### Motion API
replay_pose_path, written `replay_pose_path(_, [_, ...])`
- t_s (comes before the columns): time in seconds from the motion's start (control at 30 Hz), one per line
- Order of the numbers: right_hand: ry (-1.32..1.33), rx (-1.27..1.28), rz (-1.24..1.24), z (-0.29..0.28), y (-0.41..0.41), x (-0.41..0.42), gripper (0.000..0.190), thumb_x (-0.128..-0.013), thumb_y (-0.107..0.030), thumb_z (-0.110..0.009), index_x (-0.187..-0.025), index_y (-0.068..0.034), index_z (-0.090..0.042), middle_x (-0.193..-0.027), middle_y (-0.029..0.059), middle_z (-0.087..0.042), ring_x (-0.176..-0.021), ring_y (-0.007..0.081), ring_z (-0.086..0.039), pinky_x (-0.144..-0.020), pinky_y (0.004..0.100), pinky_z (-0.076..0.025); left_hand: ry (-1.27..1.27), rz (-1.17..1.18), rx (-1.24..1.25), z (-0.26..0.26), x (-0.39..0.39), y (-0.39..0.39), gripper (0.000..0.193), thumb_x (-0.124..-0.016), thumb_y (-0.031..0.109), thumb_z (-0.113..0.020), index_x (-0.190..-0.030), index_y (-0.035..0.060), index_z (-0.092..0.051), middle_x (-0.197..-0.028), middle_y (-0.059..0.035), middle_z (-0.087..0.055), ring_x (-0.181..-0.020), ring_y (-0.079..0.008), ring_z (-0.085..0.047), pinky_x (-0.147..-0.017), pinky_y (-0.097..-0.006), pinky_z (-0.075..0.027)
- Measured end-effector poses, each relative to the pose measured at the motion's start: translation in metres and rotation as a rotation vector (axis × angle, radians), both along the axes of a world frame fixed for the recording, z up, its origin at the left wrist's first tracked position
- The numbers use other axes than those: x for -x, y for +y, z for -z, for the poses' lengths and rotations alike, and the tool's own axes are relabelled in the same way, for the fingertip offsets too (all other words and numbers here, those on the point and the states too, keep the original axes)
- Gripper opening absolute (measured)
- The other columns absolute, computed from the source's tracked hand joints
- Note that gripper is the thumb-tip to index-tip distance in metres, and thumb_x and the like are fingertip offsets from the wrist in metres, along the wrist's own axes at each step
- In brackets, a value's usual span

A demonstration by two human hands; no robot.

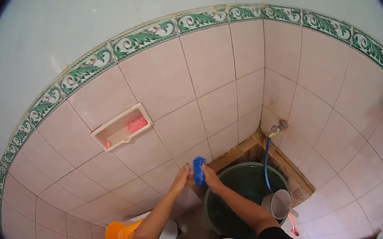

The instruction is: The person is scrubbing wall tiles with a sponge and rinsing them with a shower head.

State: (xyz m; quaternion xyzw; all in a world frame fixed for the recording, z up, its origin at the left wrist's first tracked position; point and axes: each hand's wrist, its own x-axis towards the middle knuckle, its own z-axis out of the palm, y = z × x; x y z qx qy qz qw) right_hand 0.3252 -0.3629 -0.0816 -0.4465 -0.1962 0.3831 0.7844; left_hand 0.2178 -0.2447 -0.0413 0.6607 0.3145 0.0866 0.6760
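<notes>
A blue scrub brush point(198, 171) is held up in front of the tiled wall, beside the rim of a large green water tub point(207, 206). My right hand point(211, 179) grips the brush from its right side. Just left of the brush is my left hand point(181, 179), its fingertips close to the brush's edge. Part of those fingers is hidden, so I cannot tell whether they touch or hold it. Dark water fills the tub below my right forearm.
A grey plastic dipper point(276, 204) sits at the tub's right rim. The blue hose point(267, 160) runs from a wall tap point(275, 129) into the tub. An orange dipper point(117, 235) is at lower left. Pink soap point(137, 124) lies in a wall soap dish point(104, 134).
</notes>
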Motion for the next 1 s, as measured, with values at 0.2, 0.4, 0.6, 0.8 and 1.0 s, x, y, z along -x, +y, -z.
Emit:
replay_pose_path(0.2, [-0.716,0.255,0.184,0.048,-0.033,-0.003,0.031,-0.098,-0.030,-0.046,-0.097,-0.002,-0.060,-0.078,0.0049,-0.063,-0.068,0.0132,-0.058,-0.061,0.0315,-0.045,-0.064,0.001,0.431,0.030,-0.014,-0.061,0.048,-0.092,0.049,-0.055,-0.121,0.0104,-0.052,-0.105,-0.0030,-0.063,-0.091,-0.0147,-0.062,-0.079,-0.0318,-0.051])
replay_pose_path(0.4, [-0.226,0.219,-0.010,0.074,-0.063,0.000,0.026,-0.096,-0.025,-0.051,-0.100,-0.001,-0.059,-0.084,0.0114,-0.063,-0.072,0.0211,-0.061,-0.065,0.0336,-0.048,0.032,-0.036,0.498,0.054,0.008,-0.059,0.046,-0.091,0.048,-0.057,-0.117,0.0116,-0.054,-0.097,-0.0052,-0.064,-0.084,-0.0177,-0.064,-0.074,-0.0353,-0.053])
replay_pose_path(0.6, [-0.824,0.556,-0.014,0.125,-0.085,-0.001,0.032,-0.094,-0.032,-0.053,-0.106,-0.003,-0.062,-0.091,0.0072,-0.064,-0.080,0.0222,-0.062,-0.077,0.0342,-0.050,0.021,-0.096,0.252,0.025,0.005,-0.042,0.044,-0.095,0.049,-0.049,-0.109,0.0085,-0.058,-0.092,-0.0050,-0.063,-0.079,-0.0142,-0.061,-0.075,-0.0314,-0.051])
replay_pose_path(0.8, [-1.286,0.792,-0.102,0.148,-0.086,0.030,0.038,-0.087,-0.036,-0.060,-0.108,-0.004,-0.062,-0.090,0.0151,-0.066,-0.085,0.0322,-0.063,-0.076,0.0384,-0.049,-0.091,-0.224,-0.193,-0.027,0.011,-0.001,0.053,-0.099,0.046,-0.041,-0.125,0.0012,-0.052,-0.106,-0.0106,-0.061,-0.098,-0.0168,-0.056,-0.093,-0.0305,-0.041])
replay_pose_path(1.0, [-0.796,0.554,-0.412,0.144,-0.083,0.037,0.038,-0.088,-0.036,-0.060,-0.108,-0.005,-0.063,-0.091,0.0155,-0.067,-0.087,0.0301,-0.065,-0.078,0.0378,-0.050,-0.405,-0.393,-1.216,-0.167,0.030,0.047,0.050,-0.099,0.025,-0.042,-0.141,-0.0002,-0.035,-0.133,-0.0206,-0.046,-0.123,-0.0304,-0.044,-0.105,-0.0366,-0.031])
